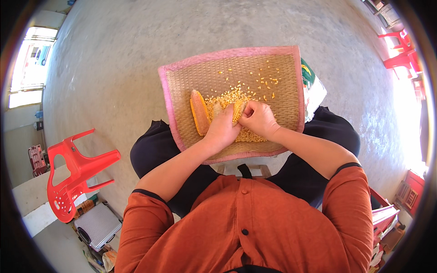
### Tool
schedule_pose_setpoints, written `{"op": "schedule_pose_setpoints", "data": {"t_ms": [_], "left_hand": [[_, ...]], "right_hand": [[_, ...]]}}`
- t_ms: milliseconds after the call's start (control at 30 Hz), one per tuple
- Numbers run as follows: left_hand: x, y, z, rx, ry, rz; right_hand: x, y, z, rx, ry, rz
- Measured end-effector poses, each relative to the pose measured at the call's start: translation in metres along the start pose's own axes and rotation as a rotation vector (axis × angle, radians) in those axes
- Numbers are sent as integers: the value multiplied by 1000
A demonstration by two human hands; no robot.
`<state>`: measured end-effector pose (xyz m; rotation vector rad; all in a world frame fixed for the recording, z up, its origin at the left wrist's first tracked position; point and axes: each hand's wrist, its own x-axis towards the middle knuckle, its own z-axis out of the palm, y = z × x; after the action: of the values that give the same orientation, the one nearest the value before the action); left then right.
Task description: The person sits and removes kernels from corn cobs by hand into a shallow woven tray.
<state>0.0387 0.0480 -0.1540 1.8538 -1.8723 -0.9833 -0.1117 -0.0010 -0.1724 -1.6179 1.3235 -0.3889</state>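
My left hand (221,127) grips an ear of yellow corn (238,112) over a woven mat (283,116) with a pink cloth border. Against the right side of that ear, my right hand (261,117) is curled, thumb and fingers touching it; its fingertips are partly hidden. A second ear of corn (200,112), partly stripped along its length, lies on the mat just left of my left hand. Loose kernels (251,135) are heaped under and around both hands, and single kernels (268,82) are scattered toward the mat's far right.
The mat rests across my lap, above dark trousers (150,146). A green and white bag (314,90) stands beside its right edge. On the left, a red plastic chair (73,170) lies tipped near a grey ribbed case (98,225). More red chairs (401,61) are at the far right.
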Motion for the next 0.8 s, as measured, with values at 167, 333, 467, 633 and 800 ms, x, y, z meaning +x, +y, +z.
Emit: {"op": "schedule_pose_setpoints", "data": {"t_ms": [167, 333, 467, 633, 800], "left_hand": [[2, -8, 9, 32, 47, 0], [5, -8, 1, 46, 9, -21], [4, -18, 4, 40, 28, 12], [2, -9, -1, 8, 0, 29], [1, -6, -3, -1, 11, 72]], "right_hand": [[1, -6, 1, 34, 33, 82], [7, 4, -2, 252, -101, 34], [4, -8, -16, 391, -247, 190], [14, -1, -26, 536, -377, 281], [18, 4, -27, 599, -388, 339]]}}
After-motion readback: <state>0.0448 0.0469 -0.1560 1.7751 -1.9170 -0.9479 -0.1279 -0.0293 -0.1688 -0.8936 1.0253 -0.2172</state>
